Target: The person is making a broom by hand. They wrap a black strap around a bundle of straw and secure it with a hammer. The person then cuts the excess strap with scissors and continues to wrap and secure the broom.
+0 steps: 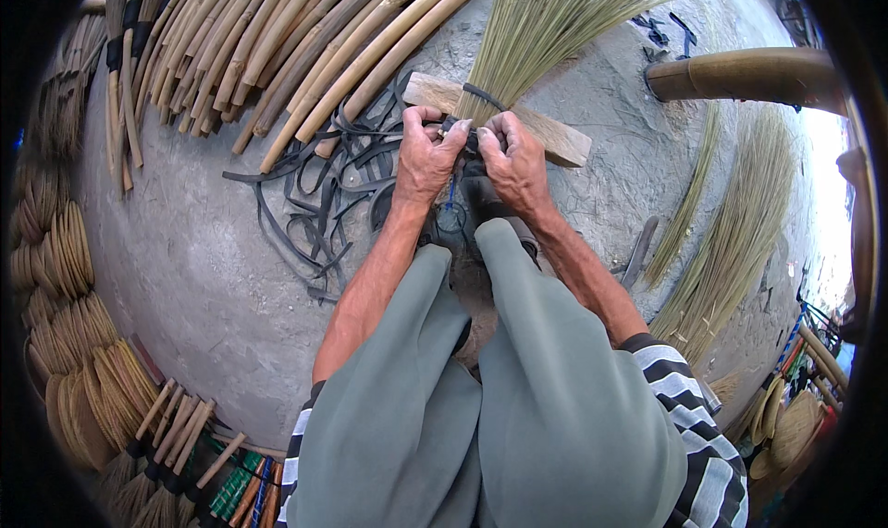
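A bundle of thin green-yellow broom grass [541, 33] fans out away from me, its narrow end resting across a wooden block [561, 141]. Around that end runs a black rubber strip [484, 96]. My left hand [427, 158] is closed in a pinch at the left of the tied end, thumb against fingers, on dark strip material. Opposite it, my right hand [514, 161] also pinches, its fingers curled close to the black strip. Between the two hands, short dark pieces show near my shoes; the exact grip is partly hidden by my fingers.
Loose black rubber strips [324, 195] lie tangled at the left. Beyond them are many bamboo sticks [305, 52]. On the right lie a knife [640, 251], loose grass [735, 237] and a thick bamboo post [749, 75]. Coiled woven pieces [69, 260] and brooms [176, 445] line the left side.
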Available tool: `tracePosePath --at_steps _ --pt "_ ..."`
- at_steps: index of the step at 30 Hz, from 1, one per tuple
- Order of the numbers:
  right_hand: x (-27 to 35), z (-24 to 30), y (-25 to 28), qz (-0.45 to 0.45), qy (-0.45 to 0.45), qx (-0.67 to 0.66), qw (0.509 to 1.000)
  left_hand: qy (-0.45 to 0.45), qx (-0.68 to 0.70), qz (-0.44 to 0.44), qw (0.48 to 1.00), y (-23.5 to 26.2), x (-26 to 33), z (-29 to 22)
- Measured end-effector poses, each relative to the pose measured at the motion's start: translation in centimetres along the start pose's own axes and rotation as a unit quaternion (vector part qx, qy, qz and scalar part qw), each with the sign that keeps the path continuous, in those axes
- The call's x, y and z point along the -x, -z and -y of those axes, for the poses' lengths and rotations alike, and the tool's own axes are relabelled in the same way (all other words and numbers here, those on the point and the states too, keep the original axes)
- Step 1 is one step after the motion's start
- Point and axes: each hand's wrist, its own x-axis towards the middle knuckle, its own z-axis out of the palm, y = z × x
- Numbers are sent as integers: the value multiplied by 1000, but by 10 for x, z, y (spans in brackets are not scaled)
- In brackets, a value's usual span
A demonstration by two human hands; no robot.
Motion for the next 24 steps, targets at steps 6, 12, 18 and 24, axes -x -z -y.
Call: tracePosePath --at_steps 6,12,18,24 --pt "-5 10 5 10 29 72 997 -71 -154 -74 983 -6 11 -8" --pt "-12 18 11 36 80 167 982 -247 -218 -84 941 -11 19 -18" --pt "-19 27 18 90 142 236 957 -293 -194 -66 934 -12 22 -19" --pt "-29 37 20 132 244 313 908 -281 -173 -72 941 -11 17 -16"
